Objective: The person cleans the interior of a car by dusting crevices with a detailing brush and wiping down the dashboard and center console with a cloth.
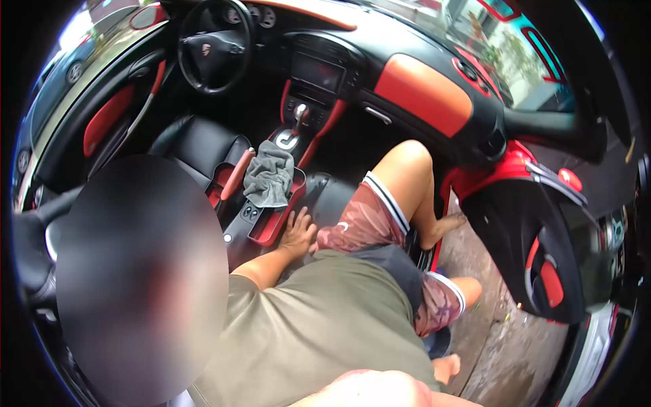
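My left hand (298,234) rests palm down on the black seat (329,197), fingers spread, holding nothing. It lies just beside the red-trimmed centre console (274,227). A crumpled grey cloth (269,175) drapes over that console, between the red handbrake lever (239,173) and the gear shifter (300,115), and does not touch my hand. My other bare arm (373,390) shows along the bottom edge; my right hand is not clearly visible. Patterned shorts (363,217) and a green shirt (325,312) cover my body.
Ahead are a steering wheel (215,47), a dark screen (317,72) and a black-and-red dashboard (424,91). A passenger door (522,244) stands open at the right, over wet paving (481,319). A blurred oval hides the lower left.
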Demonstrator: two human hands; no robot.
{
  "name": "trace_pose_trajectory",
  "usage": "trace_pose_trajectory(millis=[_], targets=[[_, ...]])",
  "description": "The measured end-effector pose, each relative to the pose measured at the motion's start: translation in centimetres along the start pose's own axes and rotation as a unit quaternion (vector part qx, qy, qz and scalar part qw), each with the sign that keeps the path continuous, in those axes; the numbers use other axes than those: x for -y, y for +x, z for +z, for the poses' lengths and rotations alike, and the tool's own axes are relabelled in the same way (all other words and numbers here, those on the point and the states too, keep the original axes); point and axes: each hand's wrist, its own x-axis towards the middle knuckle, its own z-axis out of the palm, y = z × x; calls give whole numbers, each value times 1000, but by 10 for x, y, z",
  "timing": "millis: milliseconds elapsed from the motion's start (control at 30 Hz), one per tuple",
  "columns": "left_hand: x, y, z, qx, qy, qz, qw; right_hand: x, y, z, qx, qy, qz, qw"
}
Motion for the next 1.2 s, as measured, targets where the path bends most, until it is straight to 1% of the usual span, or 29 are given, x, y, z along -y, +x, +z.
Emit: trace_pose_trajectory(millis=[33,67,133,200,300,367,400,433,500,533,567,600,633,667,700,733,767,800,833,867,900,933,967,1033,1067,1100,1167,1200], targets=[[-1,-1,-3,14,14,1,1000,3,-2,-6,-6,12,-3,1000],[-3,-2,-3,0,22,2,1000,0,-4,-13,-11,17,-7,1000],[-4,4,-5,18,-1,-11,1000,5,-10,-21,-16,33,-6,999],[-10,15,-24,64,-15,-16,998,9,-8,-33,-29,43,-12,999],[-6,39,-22,62,-61,41,995,26,-8,-57,-61,73,-25,995],[-5,35,-9,23,-73,52,996,33,-9,-66,-70,95,-29,993],[-5,34,-2,10,-51,55,997,35,-8,-69,-73,115,-21,991],[-3,36,-2,-21,-64,65,996,36,-5,-75,-81,135,-18,987],[-3,37,-9,-42,-89,68,993,44,2,-92,-102,201,-31,974],[-4,36,-5,-35,-85,63,994,54,4,-102,-111,252,-40,960],[-4,39,-2,-29,-78,58,995,64,5,-112,-116,317,-47,940],[-4,46,3,29,-65,43,997,73,5,-123,-118,382,-46,915],[-13,62,-31,137,-5,34,990,80,4,-131,-115,452,-41,884],[-17,88,-67,287,-7,66,956,86,3,-138,-114,514,-28,849],[-19,111,-110,437,-9,101,894,89,5,-144,-113,564,-16,818],[-21,122,-172,441,-26,117,890,92,8,-148,-110,607,-4,787],[-10,120,-175,370,-90,103,919,94,9,-149,-98,649,14,754],[1,117,-225,302,-174,102,932,92,8,-145,-94,695,40,712],[16,116,-255,302,-168,64,936,90,7,-142,-93,738,66,665],[36,116,-275,307,-133,25,942,88,4,-138,-81,762,107,634],[63,109,-270,256,-111,-13,960,85,4,-133,-75,795,165,580],[93,102,-246,202,-58,-63,976,92,19,-121,-70,823,216,521],[113,94,-220,131,-68,-104,983,94,33,-116,-65,847,260,460],[106,88,-193,137,6,-210,968,105,31,-114,26,883,202,423],[115,88,-165,158,-31,-237,958,114,41,-100,117,911,118,376],[120,87,-141,123,-8,-214,969,121,52,-89,206,923,29,325],[121,97,-132,130,-20,-201,971,160,18,-130,247,895,-30,369],[126,99,-127,101,-72,-217,968,186,2,-147,265,887,-62,372]])
